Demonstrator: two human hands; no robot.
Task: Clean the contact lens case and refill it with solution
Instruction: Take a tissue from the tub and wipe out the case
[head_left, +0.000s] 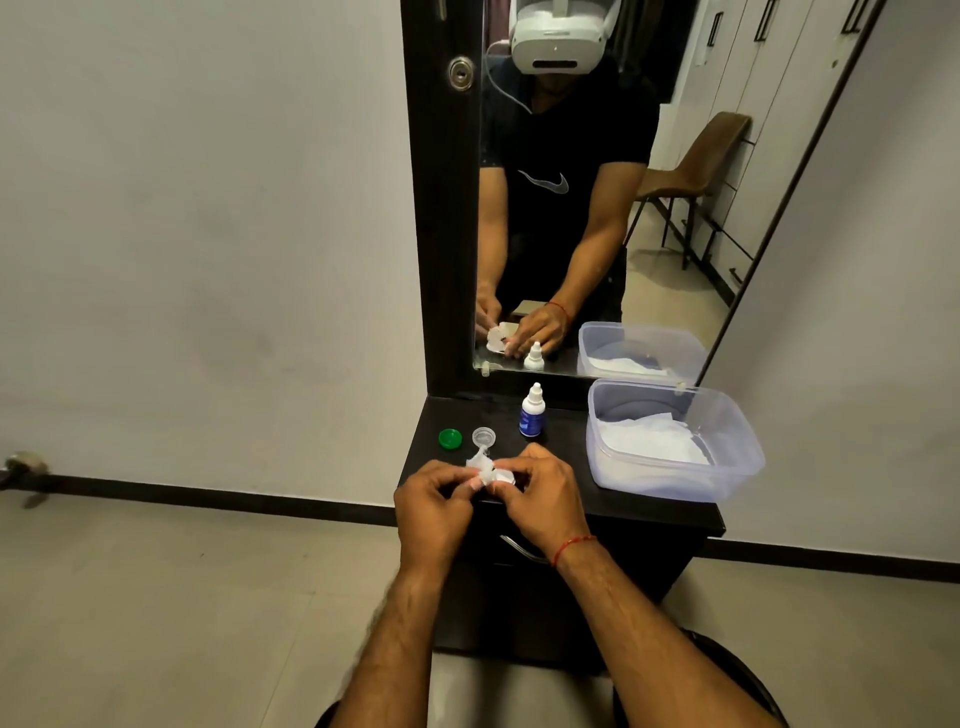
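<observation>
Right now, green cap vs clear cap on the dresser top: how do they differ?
Colour: the green cap is opaque, while the clear cap is see-through. Position: the green cap sits further left, nearer the dresser top's left edge; the clear cap lies between it and the solution bottle. Clearance: the green cap stands alone; the clear cap is just beyond the tissue held in the left hand. Shared: both round, similar size, off the case, untouched.

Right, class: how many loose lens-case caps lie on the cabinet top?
2: a green cap near the left edge, and a clear cap just right of it, beyond the hands. Others may be hidden under the hands.
</observation>
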